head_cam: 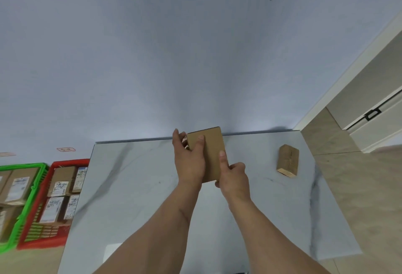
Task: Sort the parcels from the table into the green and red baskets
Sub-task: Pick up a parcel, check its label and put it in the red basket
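Head view: the box [209, 154] is gripped by both the left hand [189, 160] and right hand [233, 175]; it should be turned until its label is seen.

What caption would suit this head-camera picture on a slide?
Both hands, left hand and right hand, hold a cardboard parcel above the marble table.

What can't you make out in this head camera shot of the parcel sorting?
- Held parcel: only a plain brown face shows; any label is turned away or covered by the left hand and right hand.
- Second parcel on the table: markings too small to read.
- Green basket: cut off by the left edge, so its contents cannot be counted.
- Red basket: labels blurred; the table hides its right side.
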